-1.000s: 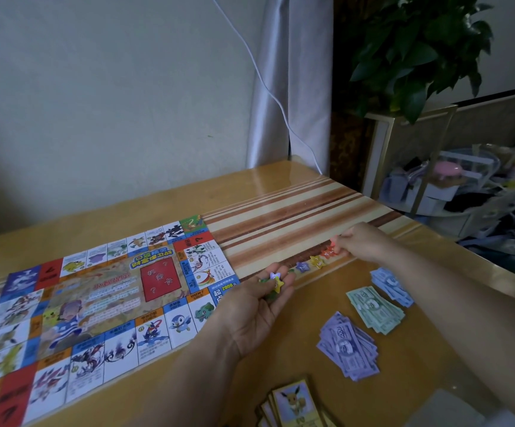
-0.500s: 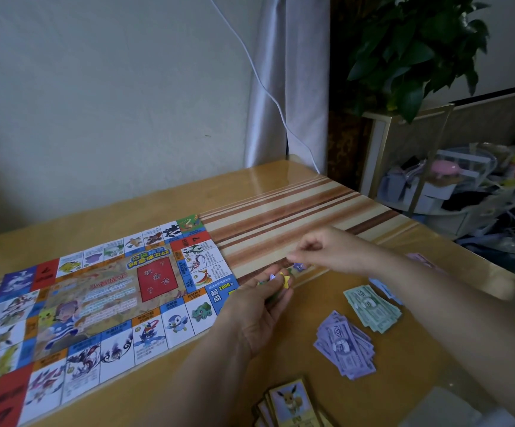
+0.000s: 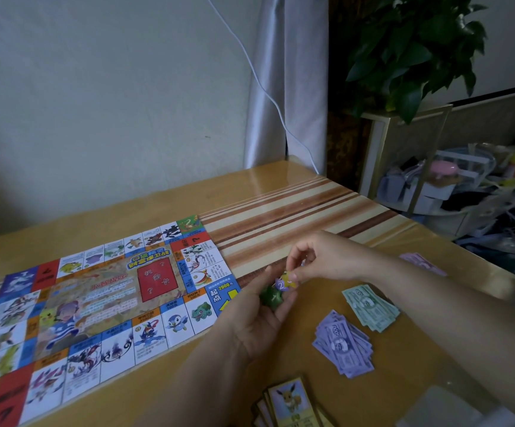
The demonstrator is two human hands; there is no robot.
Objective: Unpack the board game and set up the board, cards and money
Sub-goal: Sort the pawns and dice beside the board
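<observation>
The paper game board (image 3: pixel 96 303) lies unfolded on the left of the table. My left hand (image 3: pixel 256 318) is cupped palm up just right of the board, holding small star-shaped tokens: a green one (image 3: pixel 270 297) and a purple one (image 3: pixel 281 285). My right hand (image 3: pixel 321 260) pinches a yellow star token (image 3: pixel 288 278) right over the left palm. To the right lie a purple money stack (image 3: pixel 344 346), a green money stack (image 3: pixel 370 306) and a pink money stack (image 3: pixel 422 263). A fanned pile of cards (image 3: pixel 290 405) sits at the near edge.
The wooden table (image 3: pixel 281 211) has a striped band beyond my hands. A potted plant (image 3: pixel 416 47) stands on a shelf at the right, with cluttered bins (image 3: pixel 466 186) below. A white cable (image 3: pixel 265 87) hangs down the wall. A pale flat object (image 3: pixel 447 408) lies at the bottom right.
My right hand has come back from the striped band to my left palm, bringing a yellow token. The tokens that lay on the table's stripe are now in my left hand.
</observation>
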